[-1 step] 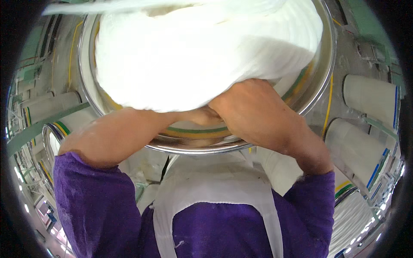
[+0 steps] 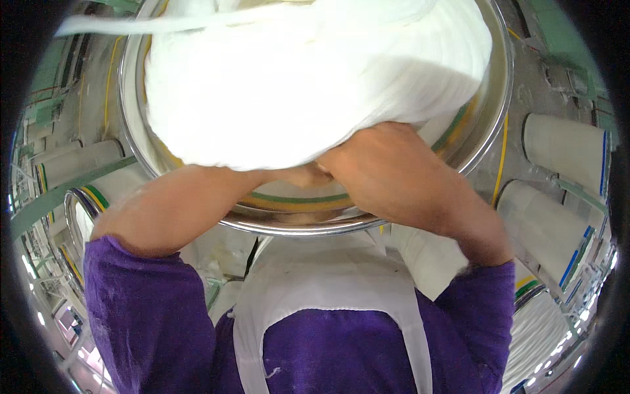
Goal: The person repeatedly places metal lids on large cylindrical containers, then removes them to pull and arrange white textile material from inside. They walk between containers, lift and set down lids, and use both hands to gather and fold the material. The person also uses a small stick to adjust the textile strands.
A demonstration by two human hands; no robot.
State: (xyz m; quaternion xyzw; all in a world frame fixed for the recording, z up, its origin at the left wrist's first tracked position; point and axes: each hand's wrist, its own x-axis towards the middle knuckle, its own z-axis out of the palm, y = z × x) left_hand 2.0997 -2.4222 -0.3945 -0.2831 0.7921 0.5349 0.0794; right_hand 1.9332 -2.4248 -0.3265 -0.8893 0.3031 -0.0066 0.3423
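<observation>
A bulky coil of white fibre sliver (image 2: 262, 92) fills a large round can (image 2: 289, 230) with a shiny metal rim. My hands come together under the coil's near edge, inside the rim. My left hand (image 2: 307, 175) reaches in from the left, its visible fingers curled close to the right hand; what they hold is hidden. Bent at the wrist, my right hand (image 2: 367, 152) touches the coil's lower edge, and its fingers are out of sight. A loose strand of sliver (image 2: 131, 26) stretches out past the rim at the upper left.
Several pale cans with coloured bands are around me, including a can (image 2: 564, 154) at the right and a can (image 2: 85, 203) at the left. Another can holding white sliver (image 2: 535, 335) is at the lower right. Yellow lines (image 2: 502, 164) mark the grey floor.
The loose strand at the upper left has sunk a little lower. My hands and arms have shifted very slightly, still at the coil's near edge.
</observation>
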